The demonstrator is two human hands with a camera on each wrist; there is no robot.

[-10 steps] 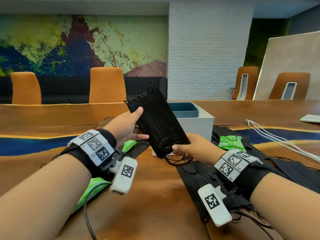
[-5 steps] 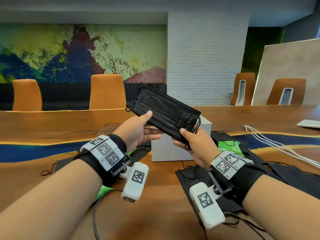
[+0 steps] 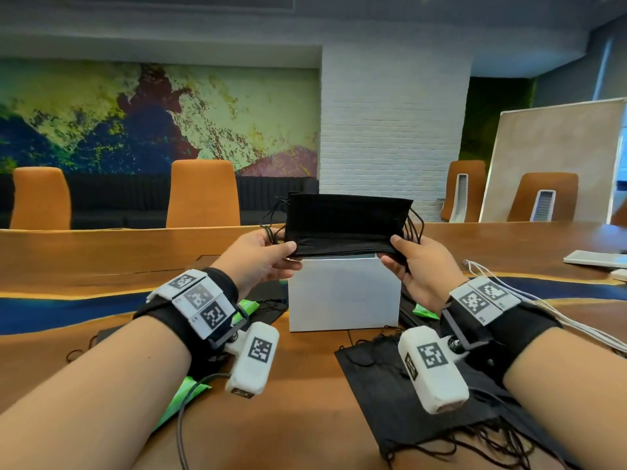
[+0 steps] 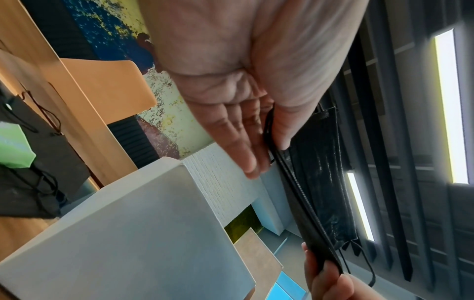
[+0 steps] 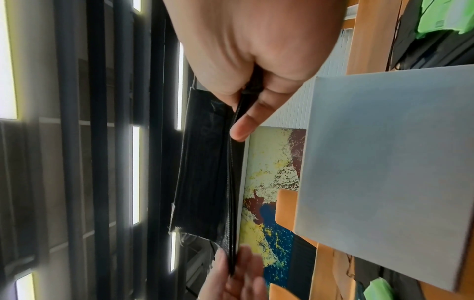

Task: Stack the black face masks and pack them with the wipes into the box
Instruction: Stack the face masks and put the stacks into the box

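While I look for readable writing, I find almost none: the wrist bands carry only black-and-white square marker tags (image 3: pixel 199 297), and the print on the green wipe packets (image 3: pixel 424 312) is too small to read. My left hand (image 3: pixel 259 257) pinches the left end of the stack of black face masks (image 3: pixel 346 223) between thumb and fingers, and my right hand (image 3: pixel 419 262) pinches the right end the same way. Held between them, the stack hangs level and on edge just above the open top of the white box (image 3: pixel 343 293), its lower edge near the front rim; I cannot tell whether it touches. The stack and the low angle hide the box's inside, so what it holds is beyond me. Ear loops bunch at both ends, partly covered by my fingers.

From the left wrist view the stack (image 4: pixel 318 178) shows edge-on, with the thumb on one face and fingers behind. The right wrist view shows the same pinch (image 5: pixel 246 105).

More loose masks (image 3: pixel 390 378) lie on the wooden surface (image 3: pixel 305 401) in front of the box to the right, partly hidden by my right forearm. Another green packet (image 3: pixel 183 395) sticks out under my left forearm, mostly covered. White cables (image 3: pixel 543 303) run off the right edge.
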